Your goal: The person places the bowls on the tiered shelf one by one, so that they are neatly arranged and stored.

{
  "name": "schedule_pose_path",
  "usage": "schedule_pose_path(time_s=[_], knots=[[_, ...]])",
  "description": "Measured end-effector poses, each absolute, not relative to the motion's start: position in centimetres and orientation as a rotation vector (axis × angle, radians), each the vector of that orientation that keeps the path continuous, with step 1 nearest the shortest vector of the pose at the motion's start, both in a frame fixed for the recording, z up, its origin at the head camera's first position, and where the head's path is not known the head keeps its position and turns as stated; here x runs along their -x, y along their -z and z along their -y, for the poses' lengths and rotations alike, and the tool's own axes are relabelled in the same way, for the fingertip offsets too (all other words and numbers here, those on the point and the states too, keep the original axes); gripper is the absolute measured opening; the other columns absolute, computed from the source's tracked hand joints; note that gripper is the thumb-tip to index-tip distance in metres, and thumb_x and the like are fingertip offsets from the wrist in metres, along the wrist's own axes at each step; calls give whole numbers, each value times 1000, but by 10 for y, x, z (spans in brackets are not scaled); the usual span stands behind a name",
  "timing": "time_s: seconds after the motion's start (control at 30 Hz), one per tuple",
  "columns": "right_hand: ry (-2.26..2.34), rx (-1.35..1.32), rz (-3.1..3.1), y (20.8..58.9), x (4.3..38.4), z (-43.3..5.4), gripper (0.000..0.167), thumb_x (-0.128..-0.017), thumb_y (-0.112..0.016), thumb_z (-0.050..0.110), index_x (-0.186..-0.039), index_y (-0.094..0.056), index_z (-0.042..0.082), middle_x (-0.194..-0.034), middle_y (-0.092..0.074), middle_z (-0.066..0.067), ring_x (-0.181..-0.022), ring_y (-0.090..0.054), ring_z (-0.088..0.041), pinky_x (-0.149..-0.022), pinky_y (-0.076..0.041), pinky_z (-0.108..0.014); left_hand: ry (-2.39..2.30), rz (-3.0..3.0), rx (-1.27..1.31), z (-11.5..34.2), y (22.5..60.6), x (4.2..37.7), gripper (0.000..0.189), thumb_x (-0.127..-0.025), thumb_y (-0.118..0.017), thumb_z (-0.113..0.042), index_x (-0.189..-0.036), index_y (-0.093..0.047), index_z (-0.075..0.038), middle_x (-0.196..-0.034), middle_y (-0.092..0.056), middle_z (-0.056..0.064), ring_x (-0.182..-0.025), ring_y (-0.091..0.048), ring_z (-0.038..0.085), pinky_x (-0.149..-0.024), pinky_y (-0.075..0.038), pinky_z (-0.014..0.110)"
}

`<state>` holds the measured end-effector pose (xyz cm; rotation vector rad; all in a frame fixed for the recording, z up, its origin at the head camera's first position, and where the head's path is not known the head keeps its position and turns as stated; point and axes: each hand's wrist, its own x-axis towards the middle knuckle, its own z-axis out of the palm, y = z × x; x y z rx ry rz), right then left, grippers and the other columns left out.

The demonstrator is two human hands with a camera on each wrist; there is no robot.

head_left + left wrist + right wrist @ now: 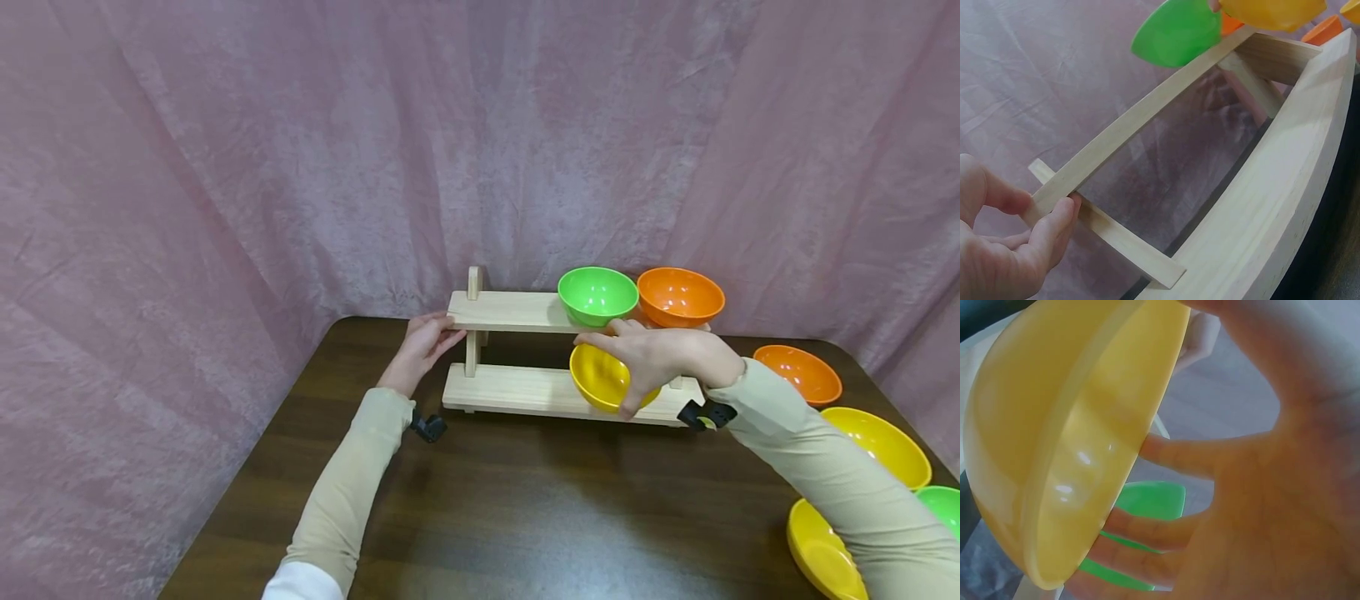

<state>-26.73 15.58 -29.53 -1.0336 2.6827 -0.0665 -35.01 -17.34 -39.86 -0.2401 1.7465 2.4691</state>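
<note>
My right hand [660,360] grips a yellow bowl [597,379] by its rim, thumb at the near side and fingers across the far side. In the head view the bowl overlaps the lower shelf of a two-tier wooden rack [517,385]. My left hand [426,346] pinches the left end of the upper shelf [1110,140], thumb and fingers on either face of the board. On that upper shelf stand a green bowl [597,293] and, to its right, an orange bowl [679,293]. The right wrist view shows my fingers [1179,456] spread along the yellow rim.
On the dark wooden table [480,500], at the right, lie an orange bowl [798,372], a yellow bowl [885,442], a green bowl [943,507] and another yellow dish [821,558], partly behind my right sleeve. A pink curtain [375,167] hangs behind the rack.
</note>
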Motion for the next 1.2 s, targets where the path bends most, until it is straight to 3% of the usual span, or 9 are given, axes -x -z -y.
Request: schedule_pose_path(time_s=[0.1, 0.47, 0.67, 0.87, 1.07, 1.2], knots=[[66, 1022, -2677, 296, 269, -156, 106, -60, -89, 38, -146, -34, 13, -130, -40, -23, -117, -43, -37, -93, -51, -51, -2464, -1756, 233, 173, 399, 351, 46, -97, -45, 1, -141, -37, 12, -133, -47, 28, -76, -64, 9, -77, -58, 14], [67, 1019, -2664, 294, 267, -153, 106, -61, -88, 38, -147, -32, 15, -129, -41, -21, -113, -45, -34, -86, -54, -45, -2480, -1758, 256, 171, 402, 352, 45, -96, -47, 2, -140, -39, 11, -120, -52, 22, -73, -63, 10, -76, -59, 15], [87, 1022, -2651, 291, 265, -147, 106, -62, -88, 37, -148, -31, 16, -131, -40, -21, -111, -47, -33, -85, -55, -42, -2460, -1782, 240, 171, 401, 351, 45, -96, -46, 1, -139, -40, 11, -120, -53, 22, -75, -63, 10, -82, -59, 17], [86, 1039, -2643, 291, 266, -142, 106, -63, -88, 37, -149, -30, 15, -133, -40, -22, -115, -46, -34, -90, -54, -46, -2462, -1784, 249, 172, 401, 350, 45, -96, -47, 2, -139, -39, 12, -119, -52, 20, -77, -62, 11, -87, -58, 19], [122, 1034, -2628, 289, 268, -138, 107, -65, -88, 36, -151, -28, 17, -137, -39, -20, -120, -44, -34, -96, -51, -48, -2458, -1785, 244, 173, 400, 349, 46, -96, -46, 1, -141, -38, 11, -132, -47, 25, -80, -62, 11, -90, -57, 20], [124, 1043, -2619, 289, 270, -133, 107, -65, -88, 36, -151, -28, 17, -136, -38, -21, -120, -44, -35, -95, -51, -48, -2460, -1790, 255, 173, 399, 349, 47, -96, -47, 1, -141, -37, 11, -133, -47, 26, -79, -62, 10, -90, -57, 21]])
